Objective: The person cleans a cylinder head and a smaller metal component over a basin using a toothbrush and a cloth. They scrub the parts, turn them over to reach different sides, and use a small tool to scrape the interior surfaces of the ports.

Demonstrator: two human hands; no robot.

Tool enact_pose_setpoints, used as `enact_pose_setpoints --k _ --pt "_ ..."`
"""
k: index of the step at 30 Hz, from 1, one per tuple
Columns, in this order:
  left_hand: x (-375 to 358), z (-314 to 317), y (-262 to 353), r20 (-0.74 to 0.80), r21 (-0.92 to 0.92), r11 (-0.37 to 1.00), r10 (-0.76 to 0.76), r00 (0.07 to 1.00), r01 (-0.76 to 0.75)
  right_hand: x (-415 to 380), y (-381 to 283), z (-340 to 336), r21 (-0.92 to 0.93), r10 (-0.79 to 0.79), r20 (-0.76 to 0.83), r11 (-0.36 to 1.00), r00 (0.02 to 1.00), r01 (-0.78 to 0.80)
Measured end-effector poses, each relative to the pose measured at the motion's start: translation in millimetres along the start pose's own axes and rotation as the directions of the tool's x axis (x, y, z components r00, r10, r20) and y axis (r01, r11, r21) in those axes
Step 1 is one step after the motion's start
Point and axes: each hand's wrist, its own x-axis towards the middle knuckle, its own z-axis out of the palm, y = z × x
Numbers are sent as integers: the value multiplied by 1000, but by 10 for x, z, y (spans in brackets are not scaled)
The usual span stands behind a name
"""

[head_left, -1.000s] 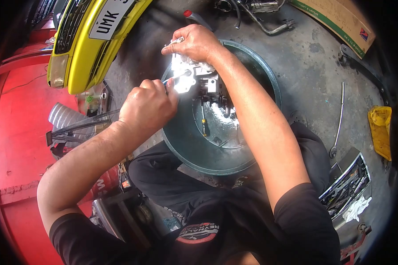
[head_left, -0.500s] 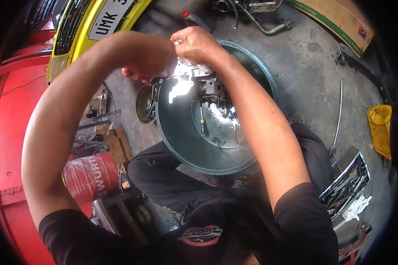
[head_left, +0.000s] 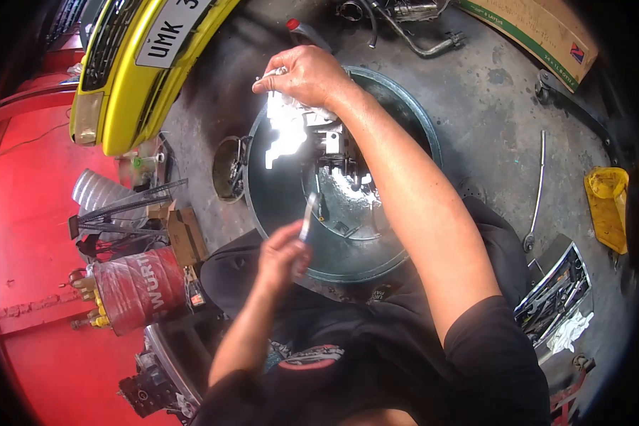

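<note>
My left hand (head_left: 282, 259) is closed around a slim, pale, stick-like tool (head_left: 309, 216), blurred by motion, over the near left rim of a dark green basin (head_left: 376, 272). At the far left of the basin, my right hand (head_left: 309, 74) grips the upper edge of a shiny metal engine part (head_left: 287, 128), whose lit face glares white. Darker metal machinery (head_left: 334, 145) shows beside that part, over the basin. A thin tool with a yellow band (head_left: 321, 209) lies inside on the basin's floor.
A yellow car bumper (head_left: 138, 92) hangs at upper left. Beside the basin stands a small round container (head_left: 227, 167). A red Würth drum (head_left: 138, 291) and a cardboard box (head_left: 186, 234) are at left. To the right lie a long ratchet (head_left: 539, 192), a tool tray (head_left: 557, 291) and a yellow container (head_left: 607, 209).
My left hand has come away from the metal part, down and toward my body, with the slim tool now visible in it. My right hand stays at the metal part.
</note>
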Motion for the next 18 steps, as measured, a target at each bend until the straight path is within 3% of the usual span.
enact_pose_setpoints --k 2,3,4,5,6,7,8,9,10,12,13,16,17,18 --pt "100 143 -629 -21 44 970 -238 971 238 45 24 67 -49 -66 -45 997 997 64" --pt "213 276 -897 -1 123 958 -261 965 259 34 42 100 -75 -88 -77 994 993 82" --pt "378 397 -1160 2 350 927 -143 990 133 50 49 119 -29 -62 -28 998 998 61" --pt "615 494 -1300 72 453 881 -193 979 140 44 59 141 -22 -76 -43 997 996 75" --pt "863 710 -1420 63 535 842 37 997 -65 8 -33 82 2 20 43 1000 999 -20" --pt "1110 927 -1544 49 649 721 278 959 -242 41 71 226 -104 -98 -113 991 989 87" --pt "1353 1143 -1672 33 760 553 491 871 -341 -8 -13 169 -192 -91 -91 979 992 72" --pt "1624 1243 -1728 63 773 502 547 835 -387 -24 -29 185 -213 -89 -115 975 989 63" --pt "1919 1330 -1751 108 749 516 524 845 -416 -27 -19 220 -227 -89 -132 972 987 58" --pt "2483 1505 -1953 97 707 625 378 921 -331 -16 -30 253 -212 -17 -108 977 994 -6" --pt "2907 1502 -2246 -53 646 740 287 956 -187 -33 -39 225 -231 -17 -97 973 995 -6" --pt "2948 1852 -2014 288 800 458 273 918 -388 -22 -1 216 -220 -35 -99 975 994 12" --pt "2921 1908 -2000 192 790 501 344 919 -352 5 26 236 -201 -44 -108 979 993 21" --pt "2916 1942 -1946 150 791 528 321 935 -308 55 34 247 -185 -62 -118 982 991 39"
